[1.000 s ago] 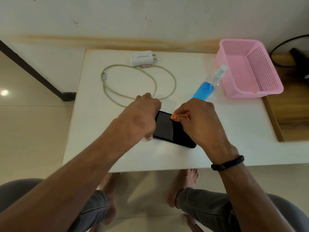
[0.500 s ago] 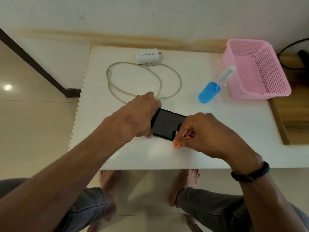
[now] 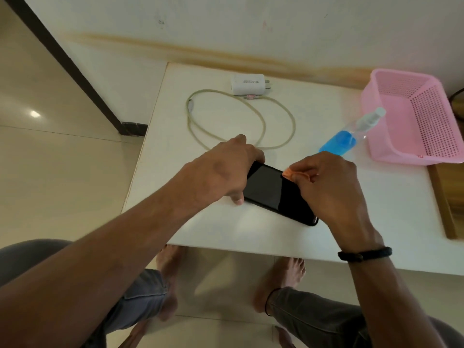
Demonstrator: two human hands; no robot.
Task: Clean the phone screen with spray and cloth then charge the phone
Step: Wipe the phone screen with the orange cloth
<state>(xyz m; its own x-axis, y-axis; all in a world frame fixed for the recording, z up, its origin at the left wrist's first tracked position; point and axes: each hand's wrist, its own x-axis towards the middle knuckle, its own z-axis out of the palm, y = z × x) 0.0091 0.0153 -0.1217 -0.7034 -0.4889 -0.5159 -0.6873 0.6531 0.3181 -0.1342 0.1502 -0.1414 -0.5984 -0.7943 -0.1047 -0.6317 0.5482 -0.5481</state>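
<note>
A black phone (image 3: pixel 273 190) lies flat and slanted on the white desk (image 3: pixel 376 209), near the front edge and about midway along it. The left hand (image 3: pixel 223 172) grips the phone's left end, fingers curled over the far side and the thumb against the near side. The right hand (image 3: pixel 329 182) pinches a small orange cloth (image 3: pixel 291 174) between curled fingers and thumb and presses it on the screen near the phone's far edge. A white charger (image 3: pixel 248 84) sits by the back edge, with its looped cable (image 3: pixel 263 121) lying in front of it. A spray bottle (image 3: pixel 350 135) of blue liquid lies on its side toward the right, its nozzle touching a pink basket (image 3: pixel 411 116) at the back right corner.
</note>
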